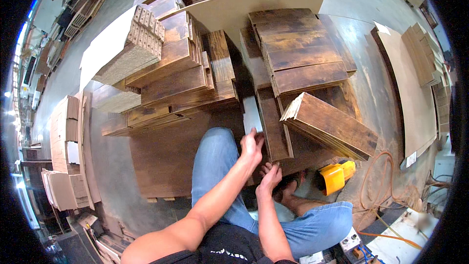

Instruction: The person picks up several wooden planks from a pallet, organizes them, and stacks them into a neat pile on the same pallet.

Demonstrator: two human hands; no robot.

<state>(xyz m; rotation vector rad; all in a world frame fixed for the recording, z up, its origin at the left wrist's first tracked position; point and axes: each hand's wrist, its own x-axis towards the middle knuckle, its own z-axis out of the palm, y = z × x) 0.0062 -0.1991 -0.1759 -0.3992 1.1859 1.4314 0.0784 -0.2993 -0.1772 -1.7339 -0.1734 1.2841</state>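
Note:
I sit on a brown sheet with stained wooden boards stacked in front of me. My left hand (251, 147) is closed at the near end of a narrow white-faced board (252, 114), its fingertips on that end. Directly right of it lies a long dark brown wooden panel (274, 132) with raised edges, pointing toward me. Just below the panel's near end is my right hand (269, 178), fingers curled together; whatever they may hold is too small or hidden to make out.
Stacks of brown boards stand at left (181, 85) and right (308, 51). A tilted stack (334, 124) lies nearer, at right. By my right foot sits a yellow pedal housing (336, 177), with an orange hose (365, 186) beyond it. Cardboard bundles (66, 132) stand far left.

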